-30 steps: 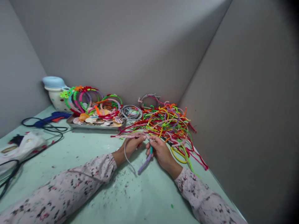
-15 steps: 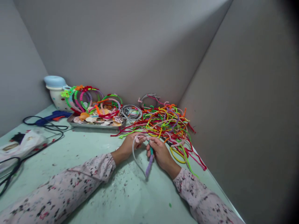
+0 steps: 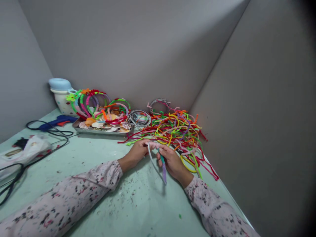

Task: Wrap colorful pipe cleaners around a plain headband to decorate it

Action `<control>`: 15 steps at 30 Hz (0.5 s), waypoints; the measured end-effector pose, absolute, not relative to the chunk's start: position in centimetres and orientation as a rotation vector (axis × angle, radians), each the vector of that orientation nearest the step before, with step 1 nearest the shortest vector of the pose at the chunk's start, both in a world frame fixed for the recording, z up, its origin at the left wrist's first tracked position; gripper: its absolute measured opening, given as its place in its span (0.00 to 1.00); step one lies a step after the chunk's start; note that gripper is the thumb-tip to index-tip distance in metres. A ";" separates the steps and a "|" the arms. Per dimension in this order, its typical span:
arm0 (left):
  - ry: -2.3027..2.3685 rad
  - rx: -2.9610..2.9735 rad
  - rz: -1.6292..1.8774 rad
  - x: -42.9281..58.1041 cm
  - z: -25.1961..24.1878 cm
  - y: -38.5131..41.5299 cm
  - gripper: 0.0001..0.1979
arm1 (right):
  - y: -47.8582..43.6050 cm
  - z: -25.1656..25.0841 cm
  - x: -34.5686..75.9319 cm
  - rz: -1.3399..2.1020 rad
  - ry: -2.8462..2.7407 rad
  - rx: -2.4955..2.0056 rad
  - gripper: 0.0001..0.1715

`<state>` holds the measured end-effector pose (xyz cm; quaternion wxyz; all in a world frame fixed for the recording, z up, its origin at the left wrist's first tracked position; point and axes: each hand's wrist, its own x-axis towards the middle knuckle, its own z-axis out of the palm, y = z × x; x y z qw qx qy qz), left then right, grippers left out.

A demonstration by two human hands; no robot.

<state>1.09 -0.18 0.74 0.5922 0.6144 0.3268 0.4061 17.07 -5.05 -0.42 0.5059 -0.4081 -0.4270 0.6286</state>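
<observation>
A pale grey hoop [image 3: 154, 166], shaped like a headband, is held upright between my hands just above the table. Purple and teal fuzzy wrapping [image 3: 164, 173] covers its right side. A pink pipe cleaner [image 3: 154, 145] runs along its top. My left hand [image 3: 137, 154] is closed on the hoop, pinching its upper left part at the pink pipe cleaner. Closed around the teal-wrapped section is my right hand [image 3: 174, 163], thumb on top. The fingers partly hide where the pink and teal meet.
Behind my hands lies a tangled heap of colored pipe cleaners [image 3: 172, 126]. Left of it are coiled grey hoops [image 3: 139, 118] and a metal tray [image 3: 103, 132] with shells and wrapped headbands. A blue glue gun [image 3: 58, 121], black cord [image 3: 46, 152], plastic bag [image 3: 37, 146] and lidded jar [image 3: 64, 101] stand farther left.
The hoop's lower end has swung to the right. My left hand has shifted its pinch, and the pink pipe cleaner now stretches flatter across the top. My right hand keeps its hold.
</observation>
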 end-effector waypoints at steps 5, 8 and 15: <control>0.770 1.410 0.953 1.2 0.8 -0.2 0.11 | -5.0 -0.3 17.1 1.566 -1.003 -0.947 0.15; 0.770 1.393 0.943 1.2 0.3 -0.1 0.11 | -5.1 -0.4 17.0 1.523 -0.994 -0.953 0.14; 0.713 1.264 0.983 1.1 0.4 -0.2 0.16 | -5.0 -0.5 16.8 1.442 -0.952 -0.982 0.15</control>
